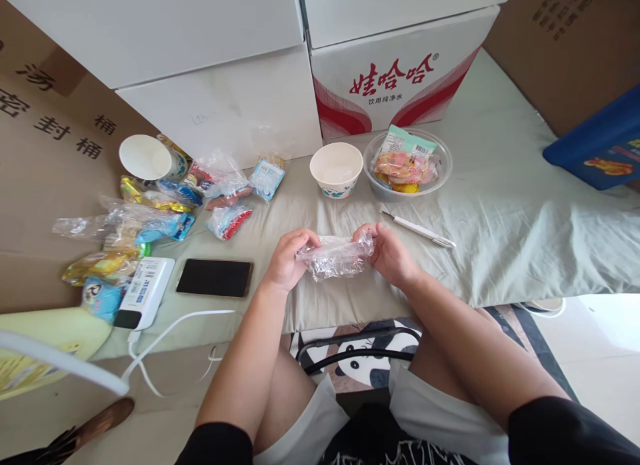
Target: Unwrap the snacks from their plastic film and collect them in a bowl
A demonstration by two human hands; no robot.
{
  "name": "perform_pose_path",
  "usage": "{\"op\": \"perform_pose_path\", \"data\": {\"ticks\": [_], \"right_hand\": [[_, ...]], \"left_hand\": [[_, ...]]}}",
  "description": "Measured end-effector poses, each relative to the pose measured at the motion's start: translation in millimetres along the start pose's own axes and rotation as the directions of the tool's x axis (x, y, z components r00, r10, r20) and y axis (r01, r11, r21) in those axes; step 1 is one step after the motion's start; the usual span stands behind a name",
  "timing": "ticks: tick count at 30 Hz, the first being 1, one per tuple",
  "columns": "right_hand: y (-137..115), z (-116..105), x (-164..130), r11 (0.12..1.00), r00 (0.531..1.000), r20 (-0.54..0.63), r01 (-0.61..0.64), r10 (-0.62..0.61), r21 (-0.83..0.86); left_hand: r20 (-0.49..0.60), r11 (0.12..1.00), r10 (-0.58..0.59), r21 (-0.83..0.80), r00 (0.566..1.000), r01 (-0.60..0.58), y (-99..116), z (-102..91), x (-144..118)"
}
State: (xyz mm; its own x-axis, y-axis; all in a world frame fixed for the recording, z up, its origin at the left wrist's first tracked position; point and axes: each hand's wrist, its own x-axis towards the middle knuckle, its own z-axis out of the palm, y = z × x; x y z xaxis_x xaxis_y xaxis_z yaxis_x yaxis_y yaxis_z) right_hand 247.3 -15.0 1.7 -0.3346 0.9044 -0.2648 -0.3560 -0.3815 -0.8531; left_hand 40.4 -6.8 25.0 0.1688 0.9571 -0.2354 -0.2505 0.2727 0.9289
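**Both hands gripping a clear crinkled wrapper over a cloth-covered table**

Seen from above the seated person's lap. The left hand (286, 257) and right hand (387, 252) are both closed, fingers curled, each pinching one end of a crumpled clear plastic snack wrapper (334, 256). The wrapper is stretched between them, just above the pale grey-green cloth-covered table (500, 212), near its front edge. Can't tell what's inside, if anything.

Step in hand looks like tearing or pulling the wrapper open; it isn't visibly split yet. Next move prob. calls for a firm pinch on both ends & a pull in opposite directions, w/ care not to spill contents.

Around it: a slim white pen-shaped tool (417, 230) lies just right of the hands. Behind, an empty white paper bowl (336, 168) w/ teal pattern, beside a clear plastic bowl (440, 175) holding packaged snacks. To the left, a black smartphone (214, 278) lying flat, a white power bank (145, 292) w/ cable, and a scatter of small colourful snack packets (150, 215). A white-and-red cardboard box (395, 85) stands at the back.
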Motion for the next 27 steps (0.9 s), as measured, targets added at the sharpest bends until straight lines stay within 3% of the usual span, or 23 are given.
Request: {"op": "perform_pose_path", "data": {"ticks": [5, 16, 27], "right_hand": [[1.5, -1.9, -1.2, 0.994, 0.999, 0.009, 0.051, -0.050, -0.097], [0.0, 1.1, -1.1, 0.991, 1.000, -0.004, 0.009, -0.009, -0.132], [-1.5, 0.3, -2.9, 0.917, 0.995, 0.063, 0.095, -0.077, -0.387]], "left_hand": [[0.008, 0.999, -0.010, 0.035, 1.000, 0.010, 0.2, 2.3, -0.7], [0.036, 0.988, -0.049, 0.145, 0.998, 0.043, -5.0, 5.4, -0.1], [0.132, 0.932, -0.063, 0.364, 0.989, 0.010, -15.5, 10.3, -0.4]]}}
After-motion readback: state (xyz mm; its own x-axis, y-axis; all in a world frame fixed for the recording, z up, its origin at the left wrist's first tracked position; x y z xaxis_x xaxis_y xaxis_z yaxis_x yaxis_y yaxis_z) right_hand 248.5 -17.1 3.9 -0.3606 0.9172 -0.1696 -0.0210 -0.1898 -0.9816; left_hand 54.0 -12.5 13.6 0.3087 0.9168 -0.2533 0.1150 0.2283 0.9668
